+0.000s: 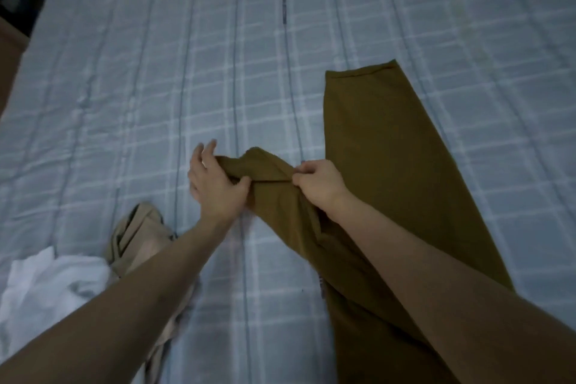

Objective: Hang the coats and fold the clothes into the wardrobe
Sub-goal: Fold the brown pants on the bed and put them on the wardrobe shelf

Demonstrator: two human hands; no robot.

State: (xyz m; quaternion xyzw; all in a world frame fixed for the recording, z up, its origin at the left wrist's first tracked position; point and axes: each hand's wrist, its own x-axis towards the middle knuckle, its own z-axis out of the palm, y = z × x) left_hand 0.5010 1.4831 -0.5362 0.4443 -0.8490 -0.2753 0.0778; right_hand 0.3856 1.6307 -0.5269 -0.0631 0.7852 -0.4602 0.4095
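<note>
1. On the bed (124, 78), covered by a pale blue checked quilt, lie three garments: one pair of olive-brown trousers (383, 146), one beige garment (137, 237) and one white garment (46, 284).
2. The trousers lie right of centre; their long axis runs from the near edge of the view away from the person.
3. One trouser leg lies flat and straight, its hem pointing to the far end of the bed.
4. The other leg slants left of it, its end bunched up and lifted between two hands.
5. The left hand (215, 187) pinches the left side of that bunched end between thumb and fingers; its other fingers are spread upward.
6. The right hand (318, 184) grips the right side of the same end with curled fingers.
7. The beige and white garments lie crumpled together at the near left, partly under the left forearm, apart from the trousers.
</note>
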